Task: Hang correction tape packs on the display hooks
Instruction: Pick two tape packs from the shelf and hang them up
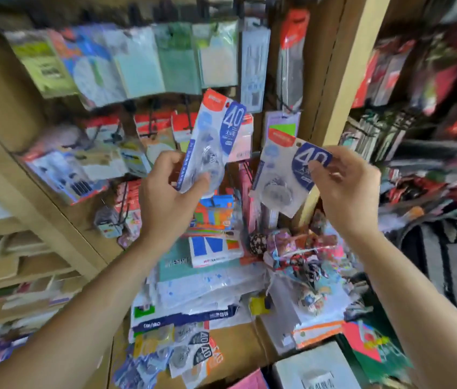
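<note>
Before the far display hooks (152,122), your left hand (165,192) grips one correction tape pack (210,141) by its lower end, header up, likely keeping the hang hole free. Your right hand (345,189) pinches a second pack (280,175) at its right edge, probably held in reserve.

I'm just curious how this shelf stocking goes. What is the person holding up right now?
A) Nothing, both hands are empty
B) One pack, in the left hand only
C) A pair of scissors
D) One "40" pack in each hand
D: the left hand grips a correction tape pack, and the right hand pinches a second pack by its edge.
</note>
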